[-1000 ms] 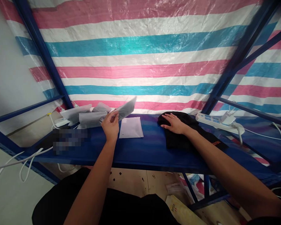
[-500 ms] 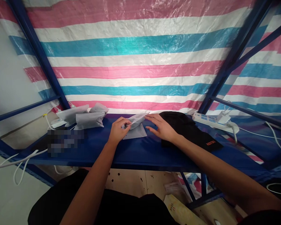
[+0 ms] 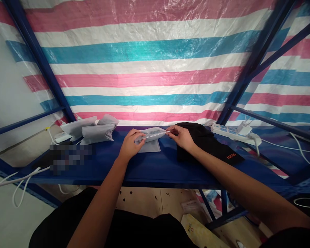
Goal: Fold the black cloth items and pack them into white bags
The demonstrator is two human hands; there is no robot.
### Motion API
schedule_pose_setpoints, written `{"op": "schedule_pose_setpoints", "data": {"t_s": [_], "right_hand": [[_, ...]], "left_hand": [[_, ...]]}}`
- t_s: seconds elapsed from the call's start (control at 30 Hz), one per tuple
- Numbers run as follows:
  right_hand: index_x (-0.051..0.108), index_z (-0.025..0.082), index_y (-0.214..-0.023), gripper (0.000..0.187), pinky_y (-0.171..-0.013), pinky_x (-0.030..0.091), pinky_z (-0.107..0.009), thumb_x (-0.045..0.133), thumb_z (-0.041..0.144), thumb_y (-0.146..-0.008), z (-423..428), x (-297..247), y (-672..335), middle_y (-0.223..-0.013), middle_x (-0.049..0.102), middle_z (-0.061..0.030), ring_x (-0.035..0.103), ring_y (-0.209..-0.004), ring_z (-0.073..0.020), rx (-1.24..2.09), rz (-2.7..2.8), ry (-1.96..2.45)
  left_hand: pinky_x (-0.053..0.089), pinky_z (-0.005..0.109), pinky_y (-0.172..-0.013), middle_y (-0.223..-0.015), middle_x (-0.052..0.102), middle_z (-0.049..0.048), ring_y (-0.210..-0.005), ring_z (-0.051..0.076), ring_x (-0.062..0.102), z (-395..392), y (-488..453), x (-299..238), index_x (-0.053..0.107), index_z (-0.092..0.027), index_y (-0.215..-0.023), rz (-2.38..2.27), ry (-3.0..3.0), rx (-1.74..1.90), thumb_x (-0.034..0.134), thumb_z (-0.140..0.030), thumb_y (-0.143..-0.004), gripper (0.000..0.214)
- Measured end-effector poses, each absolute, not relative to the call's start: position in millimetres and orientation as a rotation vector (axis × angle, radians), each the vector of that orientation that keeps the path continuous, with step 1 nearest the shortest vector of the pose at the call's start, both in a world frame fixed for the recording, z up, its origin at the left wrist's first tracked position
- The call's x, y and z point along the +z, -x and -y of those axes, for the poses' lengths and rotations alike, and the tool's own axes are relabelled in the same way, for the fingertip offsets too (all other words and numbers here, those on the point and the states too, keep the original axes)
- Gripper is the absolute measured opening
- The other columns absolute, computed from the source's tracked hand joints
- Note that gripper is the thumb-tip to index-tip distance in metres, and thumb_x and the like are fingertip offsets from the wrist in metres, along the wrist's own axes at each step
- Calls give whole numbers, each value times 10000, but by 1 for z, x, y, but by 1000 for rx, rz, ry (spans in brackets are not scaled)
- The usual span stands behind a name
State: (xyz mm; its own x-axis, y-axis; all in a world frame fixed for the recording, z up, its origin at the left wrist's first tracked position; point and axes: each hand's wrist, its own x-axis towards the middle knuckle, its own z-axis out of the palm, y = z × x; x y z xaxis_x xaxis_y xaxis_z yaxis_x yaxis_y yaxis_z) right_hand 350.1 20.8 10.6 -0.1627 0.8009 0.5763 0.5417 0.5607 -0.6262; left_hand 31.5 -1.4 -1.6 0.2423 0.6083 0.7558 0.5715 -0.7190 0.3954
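A frosted plastic bag [image 3: 155, 133] is held level between my two hands, just above the blue shelf [image 3: 150, 168]. My left hand [image 3: 132, 143] pinches its left end. At the other end, the fingertips of my right hand [image 3: 181, 136] are closed on the bag's edge. Something darker shows faintly inside the bag, too blurred to name. Beneath it lies another flat frosted bag [image 3: 151, 146], partly covered. A folded black garment [image 3: 209, 144] with orange lettering lies beside and under my right wrist.
Several filled frosted bags [image 3: 98, 133] stand at the shelf's left, near a blurred dark item [image 3: 71, 156] and white cables [image 3: 28, 179]. A white power strip [image 3: 235, 133] with a plugged charger sits at the right. Blue frame posts [image 3: 45, 69] flank a striped tarp [image 3: 144, 81].
My right hand has closed from spread fingers onto the bag's right end. The bag has turned more level and is stretched between both hands. The view has shifted slightly.
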Motion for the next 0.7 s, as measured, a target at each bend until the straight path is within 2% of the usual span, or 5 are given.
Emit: {"op": "schedule_pose_setpoints", "data": {"t_s": [0.1,0.2,0.47,0.6,0.7], "right_hand": [[821,256,-1033,279,-853,635,-457,792,521,-951,-20,11,-350,-1030,828,-72,779,-903,-286,351,1866,1041],[828,255,-969,239,-842,628,-454,787,491,-975,-21,12,-352,-1047,825,-85,760,-955,-291,208,1939,901],[842,288,-1006,83,-914,614,-481,831,366,-979,-18,16,-341,-1037,811,-74,732,-1011,-294,21,2045,656],[834,287,-1027,57,-924,604,-493,824,327,-987,-16,20,-335,-1036,814,-74,724,-1009,-293,-5,2072,604],[832,277,-1023,70,-905,610,-486,830,334,-982,-18,20,-337,-1021,809,-77,724,-1000,-291,-5,2016,630]], "left_hand": [[585,386,-1030,-1174,718,78,-1125,235,700,-4,-30,-7,826,-271,-1181,-1098,-2498,1536,660,-319,-1056,213],[596,395,-943,-1116,721,70,-1045,230,692,-9,-30,-12,843,-281,-1145,-1031,-2550,1567,664,-333,-1077,199],[571,387,-835,-1026,722,60,-934,219,659,-12,-33,-13,844,-276,-1097,-932,-2607,1597,684,-300,-1074,163],[566,395,-899,-1028,719,59,-977,222,679,-10,-35,-11,828,-260,-1083,-938,-2615,1611,697,-261,-1056,134],[534,429,-961,-1081,722,62,-1027,237,685,-8,-37,-10,819,-253,-1140,-1042,-2632,1625,768,-278,-1013,140]]}}
